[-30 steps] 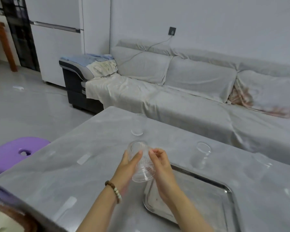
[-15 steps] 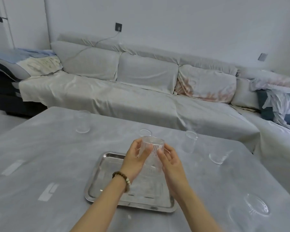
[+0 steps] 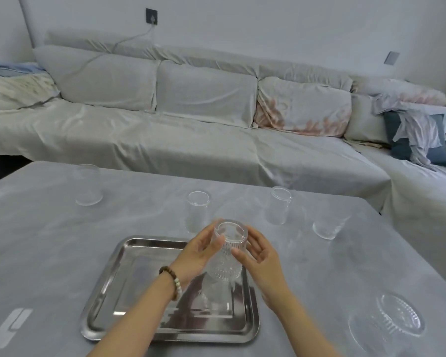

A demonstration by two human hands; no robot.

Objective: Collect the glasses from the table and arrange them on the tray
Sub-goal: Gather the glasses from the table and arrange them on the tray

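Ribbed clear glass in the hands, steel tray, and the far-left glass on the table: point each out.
Ribbed clear glass (image 3: 227, 256): head view, on its fluted side wall.
Rectangular steel tray (image 3: 106, 287): head view, on its left rim.
Far-left smooth clear glass (image 3: 87, 185): head view, mid-body.

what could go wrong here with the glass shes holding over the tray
1. The ribbed glass is held upside down between the left hand and right hand, mostly by fingertips; the right hand looks loose, so it may slip onto the steel tray.
2. It sits near the tray's right edge, so it could land on the rim and tip.
3. A clear glass stands just beyond the hands, easy to knock.
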